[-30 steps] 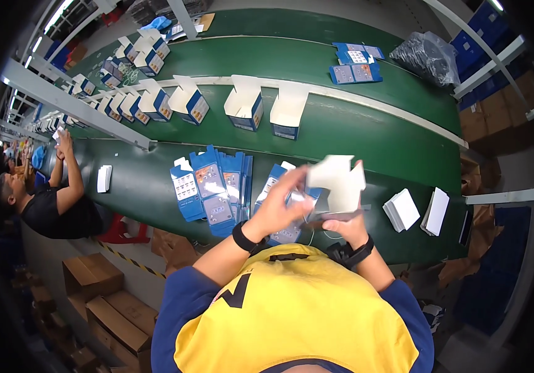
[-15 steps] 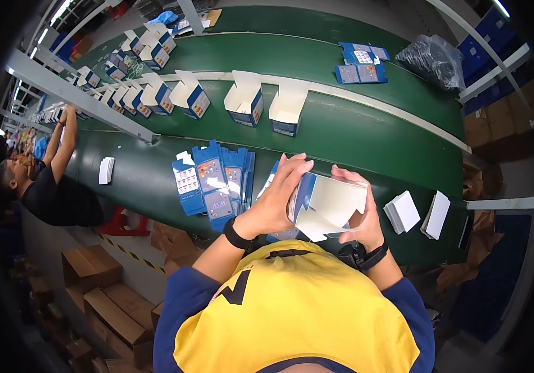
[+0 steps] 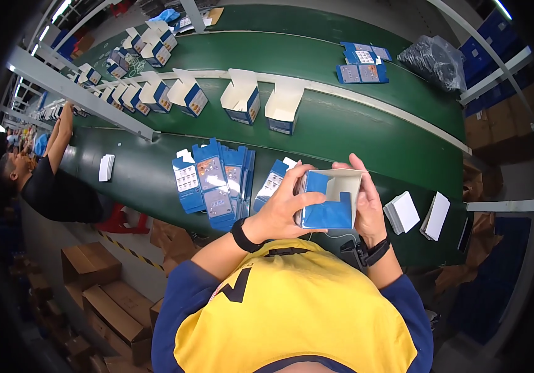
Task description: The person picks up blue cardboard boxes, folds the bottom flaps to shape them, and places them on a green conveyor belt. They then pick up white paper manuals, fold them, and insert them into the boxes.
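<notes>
A small blue and white carton [image 3: 329, 216] is held in front of my chest, its near opening facing me, two blue flaps turned inward and pale inner walls showing. My left hand [image 3: 279, 208] grips its left side, with a finger lying on a blue flap. My right hand [image 3: 371, 208] is wrapped round the right side, its fingertips up behind the far edge. Left of the carton lie a fanned stack of flat blue cartons [image 3: 220, 186] and another flat carton [image 3: 272, 180], partly hidden by my left hand.
Open-topped cartons [image 3: 284, 112] stand in a row along the green conveyor [image 3: 354, 133]. White stacks [image 3: 401, 212] lie at right. Flat cartons [image 3: 362, 62] and a dark plastic bag [image 3: 433, 60] lie at the far right. A grey post [image 3: 86, 96] crosses the left side, near a co-worker [image 3: 62, 186].
The carton has turned in my hands, and its blue flaps now fold inward across the near opening. My left fingers have shifted onto a flap. The conveyor's cartons have moved slightly left.
</notes>
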Demonstrator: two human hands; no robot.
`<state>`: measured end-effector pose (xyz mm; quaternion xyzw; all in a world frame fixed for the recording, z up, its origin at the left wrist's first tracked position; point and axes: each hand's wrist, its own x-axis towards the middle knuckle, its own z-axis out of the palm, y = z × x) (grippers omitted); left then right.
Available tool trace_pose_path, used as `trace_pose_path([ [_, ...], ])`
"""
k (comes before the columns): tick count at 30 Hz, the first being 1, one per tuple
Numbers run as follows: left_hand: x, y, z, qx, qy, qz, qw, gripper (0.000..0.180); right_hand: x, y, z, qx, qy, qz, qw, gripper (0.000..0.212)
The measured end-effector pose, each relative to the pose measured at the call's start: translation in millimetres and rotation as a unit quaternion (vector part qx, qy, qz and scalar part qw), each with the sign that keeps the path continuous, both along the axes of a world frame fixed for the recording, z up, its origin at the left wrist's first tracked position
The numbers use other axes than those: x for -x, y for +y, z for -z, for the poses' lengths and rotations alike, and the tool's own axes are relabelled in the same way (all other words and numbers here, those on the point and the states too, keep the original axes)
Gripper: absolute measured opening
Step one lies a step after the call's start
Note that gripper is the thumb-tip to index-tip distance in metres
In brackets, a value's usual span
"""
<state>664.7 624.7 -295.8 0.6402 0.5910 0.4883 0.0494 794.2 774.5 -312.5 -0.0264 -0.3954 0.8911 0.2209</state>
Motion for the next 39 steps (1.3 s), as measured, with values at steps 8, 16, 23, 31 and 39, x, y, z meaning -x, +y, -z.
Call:
trace_pose_path([
  [8,5.8,4.5,1.4,0.075,-0.012,-0.003,0.997,0.064,1.3,17.7,18.9,-0.395,0.002,0.061,0.917,0.059],
  [16,12.4,0.5,1.5,0.053,0.007,0.046,0.998,0.084,4.1,-3.6,-7.7,-0.342,-0.100,0.103,0.929,0.046],
  [23,12.9,-3.8,-0.8,0.095,0.046,0.051,0.993,0.088,5.5,1.9,-2.3,-0.472,-0.163,0.068,0.864,0.048],
  [31,8.1,-3.1,5.1,0.086,-0.038,0.054,0.994,0.105,-1.6,5.3,5.9,-0.459,-0.202,-0.022,0.865,0.066],
  [39,-10.9,21.7,15.2,0.026,-0.093,-0.033,0.995,0.115,5.5,-6.4,15.9,-0.224,0.015,0.065,0.972,0.085],
])
